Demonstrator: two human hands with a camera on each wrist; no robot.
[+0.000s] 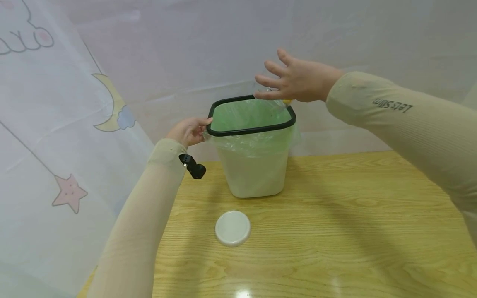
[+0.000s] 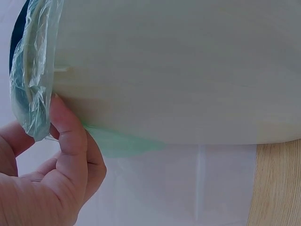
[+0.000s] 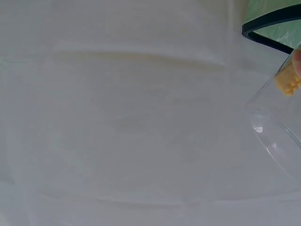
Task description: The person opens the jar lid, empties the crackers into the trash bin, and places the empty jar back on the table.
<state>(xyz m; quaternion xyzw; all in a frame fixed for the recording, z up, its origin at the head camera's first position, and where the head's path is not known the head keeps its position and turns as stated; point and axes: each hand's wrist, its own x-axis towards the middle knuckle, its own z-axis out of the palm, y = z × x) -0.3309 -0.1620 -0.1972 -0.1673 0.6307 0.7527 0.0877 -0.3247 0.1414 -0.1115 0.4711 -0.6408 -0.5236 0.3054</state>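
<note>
A pale waste bin (image 1: pixel 253 169) stands on the wooden table, lined with a thin translucent green bag (image 1: pixel 242 114) folded out under a black rim ring (image 1: pixel 246 131). My left hand (image 1: pixel 191 130) grips the bin's left edge, pinching rim and bag between thumb and fingers; the left wrist view shows the bag edge (image 2: pixel 35 108) against the fingers. Above the bin's right side, my right hand (image 1: pixel 288 80) holds a clear container (image 3: pixel 270 134), fingers spread around it. A yellow lump (image 3: pixel 288 80) shows inside, near a fingertip. Most of the container is hidden behind the hand in the head view.
A round white lid (image 1: pixel 232 227) lies on the wooden table (image 1: pixel 316 231) in front of the bin. Close behind the bin hangs a pale cloth backdrop (image 1: pixel 179 49), printed with a moon and star on the left.
</note>
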